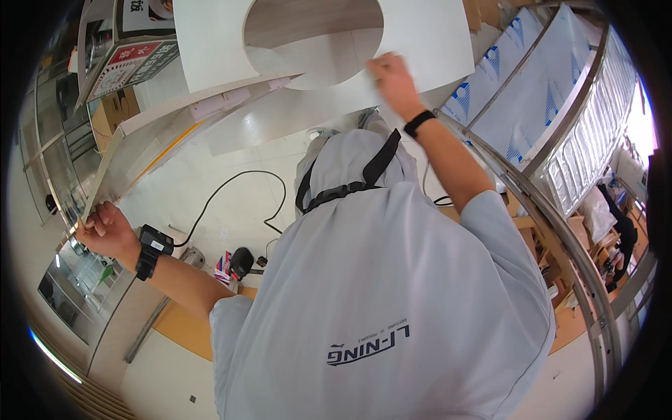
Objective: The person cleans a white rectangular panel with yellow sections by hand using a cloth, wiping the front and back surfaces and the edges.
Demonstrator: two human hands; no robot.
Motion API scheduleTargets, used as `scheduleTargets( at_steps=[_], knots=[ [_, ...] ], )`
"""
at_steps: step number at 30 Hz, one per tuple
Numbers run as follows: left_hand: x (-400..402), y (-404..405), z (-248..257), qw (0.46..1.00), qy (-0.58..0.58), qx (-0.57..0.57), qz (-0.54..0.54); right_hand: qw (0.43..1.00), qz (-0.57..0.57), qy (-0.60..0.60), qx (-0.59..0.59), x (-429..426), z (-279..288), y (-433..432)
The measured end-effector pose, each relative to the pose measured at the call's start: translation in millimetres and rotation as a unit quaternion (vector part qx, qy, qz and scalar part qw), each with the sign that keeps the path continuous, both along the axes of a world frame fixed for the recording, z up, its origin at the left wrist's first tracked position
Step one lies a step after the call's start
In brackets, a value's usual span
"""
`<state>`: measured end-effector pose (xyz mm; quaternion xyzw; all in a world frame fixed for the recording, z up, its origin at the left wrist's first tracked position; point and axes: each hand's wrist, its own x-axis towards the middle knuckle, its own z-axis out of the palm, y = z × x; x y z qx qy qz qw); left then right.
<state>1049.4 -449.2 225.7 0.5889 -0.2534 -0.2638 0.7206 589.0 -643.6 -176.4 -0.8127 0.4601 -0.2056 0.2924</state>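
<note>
My left hand (107, 231) is at the far left with its fingers curled round the edge of a thin white panel (102, 170). A black device (152, 252) with a cable is strapped to that wrist. Ahead lies a large white board (430, 42) with a big round cut-out. My right hand (395, 84) is at the right rim of this opening, its fingers curled in. It is blurred by motion, and whether something small is in it cannot be seen. A black band (419, 124) circles the right wrist.
A metal frame (572, 262) curves along the right, beside film-covered sheets (530, 84). Printed boxes (131, 65) stand at the upper left. A black cable (236, 173) loops over the tiled floor near a black battery-like object (242, 263). Glass shelving (58, 115) is at the left.
</note>
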Motion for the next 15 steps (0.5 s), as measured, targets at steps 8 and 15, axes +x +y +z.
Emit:
scheduleTargets(
  at_steps=[8, 15],
  knots=[
    [-4, -3, -3, 0.999, 0.001, -0.018, -0.028, 0.95, -0.222, 0.183, -0.123, -157, -33, -152],
    [-4, 2, -8, 0.997, 0.031, -0.039, -0.051, 0.959, -0.217, 0.162, -0.083, -79, -17, -108]
  ],
)
